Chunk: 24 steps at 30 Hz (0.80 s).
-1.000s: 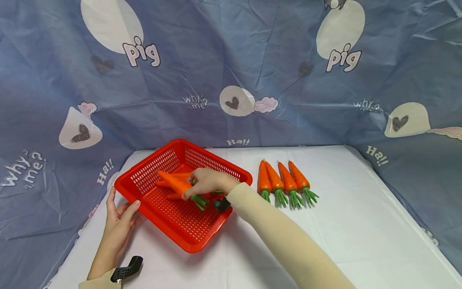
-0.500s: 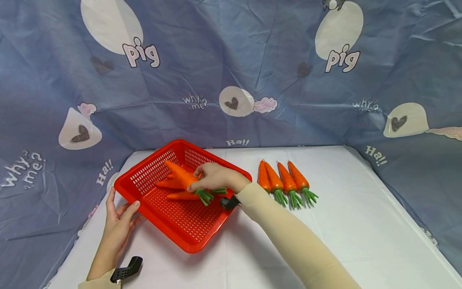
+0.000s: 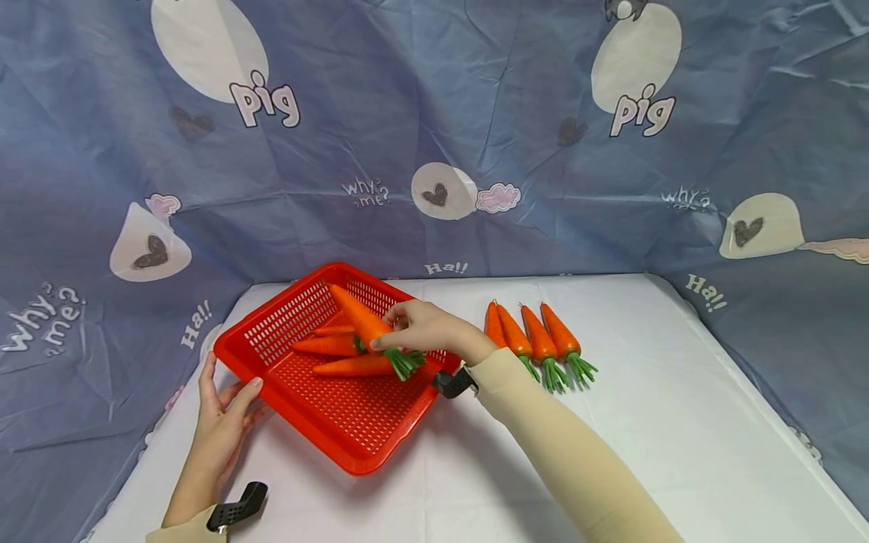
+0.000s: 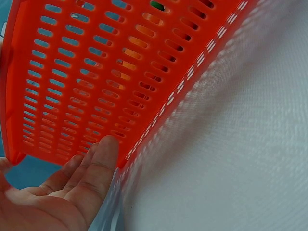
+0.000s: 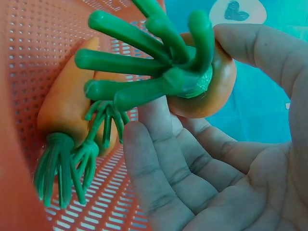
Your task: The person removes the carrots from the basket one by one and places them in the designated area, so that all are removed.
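A red perforated plastic basket (image 3: 319,437) sits on the white table. My left hand (image 3: 220,430) holds its left corner from outside, thumb on the near wall and fingers round the other side; the left wrist view shows fingertips (image 4: 105,151) against the slotted wall. Above the basket, my right hand (image 3: 431,329) pinches an orange carrot (image 3: 360,313) near its green top, tip pointing away and left. In the right wrist view the thumb and fingers press its crown, with green stalks (image 5: 149,67) toward the camera. Beneath it, other carrots (image 3: 329,345) lie in the basket.
Right of the basket, several carrots (image 3: 558,332) lie side by side, green tops toward me; the right forearm partly covers the leftmost. A blue printed cloth (image 3: 434,136) hangs behind the white tabletop (image 3: 679,407) and along its sides.
My right hand has lifted the carrot off the others and drawn it rightward, uncovering more carrots beneath. The left hand and basket have stayed put.
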Available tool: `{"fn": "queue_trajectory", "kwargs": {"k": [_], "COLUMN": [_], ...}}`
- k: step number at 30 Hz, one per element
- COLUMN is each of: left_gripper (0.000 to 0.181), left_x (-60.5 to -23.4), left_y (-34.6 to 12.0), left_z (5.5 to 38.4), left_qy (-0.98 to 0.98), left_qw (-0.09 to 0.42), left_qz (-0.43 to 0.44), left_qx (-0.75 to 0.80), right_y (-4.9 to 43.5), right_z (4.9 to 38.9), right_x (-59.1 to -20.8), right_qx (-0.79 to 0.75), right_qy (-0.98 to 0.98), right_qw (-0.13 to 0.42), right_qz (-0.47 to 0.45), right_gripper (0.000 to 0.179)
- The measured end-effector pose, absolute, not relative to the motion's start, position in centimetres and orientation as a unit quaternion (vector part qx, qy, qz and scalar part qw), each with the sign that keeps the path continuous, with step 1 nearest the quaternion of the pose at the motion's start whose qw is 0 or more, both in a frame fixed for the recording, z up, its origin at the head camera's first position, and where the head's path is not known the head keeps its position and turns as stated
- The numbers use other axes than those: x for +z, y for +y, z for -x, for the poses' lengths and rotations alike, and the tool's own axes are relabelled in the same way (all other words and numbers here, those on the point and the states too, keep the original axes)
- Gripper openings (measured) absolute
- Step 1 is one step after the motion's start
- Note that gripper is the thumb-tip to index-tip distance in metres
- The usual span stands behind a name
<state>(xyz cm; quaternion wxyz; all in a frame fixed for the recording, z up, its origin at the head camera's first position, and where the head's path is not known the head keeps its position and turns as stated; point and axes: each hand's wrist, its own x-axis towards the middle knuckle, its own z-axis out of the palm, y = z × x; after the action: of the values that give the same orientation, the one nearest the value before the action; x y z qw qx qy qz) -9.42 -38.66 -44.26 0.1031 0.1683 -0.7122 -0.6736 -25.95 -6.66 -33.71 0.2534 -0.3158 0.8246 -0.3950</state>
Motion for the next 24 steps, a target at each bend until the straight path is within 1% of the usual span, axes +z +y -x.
{"fn": "queue_trajectory", "kwargs": {"k": [8,14,20,24], "left_gripper": [0.098,0.097,0.098,0.098], "left_x": [-44.3,-44.3,-44.4,-44.4], "left_y": [-38.7,-38.7,-38.7,-38.6], "left_z": [9.5,9.5,9.5,9.5], "left_qy": [-0.713,-0.714,-0.713,-0.713], "left_qw": [0.097,0.097,0.099,0.103], "left_qz": [-0.18,-0.176,-0.173,-0.168], "left_qx": [-0.671,-0.671,-0.672,-0.673], "right_y": [-5.8,-5.2,-4.6,-4.3], "right_z": [25.8,25.5,25.1,25.0], "right_x": [-34.0,-34.4,-34.7,-34.8], "right_qx": [-0.41,-0.42,-0.448,-0.462], "right_qy": [0.822,0.823,0.81,0.802], "right_qw": [0.245,0.235,0.241,0.245], "right_qz": [0.31,0.3,0.293,0.287], "right_gripper": [0.05,0.057,0.05,0.05]}}
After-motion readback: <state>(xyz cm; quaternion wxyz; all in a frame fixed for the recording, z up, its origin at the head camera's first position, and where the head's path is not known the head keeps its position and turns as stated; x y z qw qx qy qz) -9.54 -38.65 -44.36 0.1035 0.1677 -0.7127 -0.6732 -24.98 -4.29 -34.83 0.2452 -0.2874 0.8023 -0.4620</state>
